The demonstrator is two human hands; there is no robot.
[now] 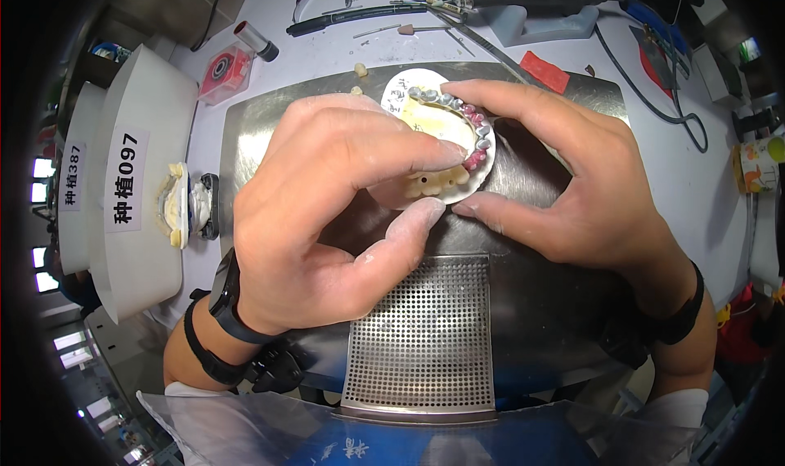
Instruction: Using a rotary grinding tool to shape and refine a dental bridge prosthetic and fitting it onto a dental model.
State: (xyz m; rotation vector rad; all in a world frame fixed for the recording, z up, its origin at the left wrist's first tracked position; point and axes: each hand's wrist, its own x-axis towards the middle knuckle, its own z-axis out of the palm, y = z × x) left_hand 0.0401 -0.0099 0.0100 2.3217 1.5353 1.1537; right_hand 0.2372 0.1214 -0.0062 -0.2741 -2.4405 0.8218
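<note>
Both hands' fingers (425, 151) hide dental model (446, 131) base.

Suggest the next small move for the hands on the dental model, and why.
Probably press the left hand's index fingertip down a little on the tooth row. Both hands already grip the dental model over the metal tray: the right hand steadies its rim from the far and near sides, and the left finger sits at the arch's near end.

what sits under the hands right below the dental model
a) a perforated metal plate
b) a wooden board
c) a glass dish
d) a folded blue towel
a: below the dental model held by the left hand and right hand lies a perforated metal plate dotted with small holes.
</note>
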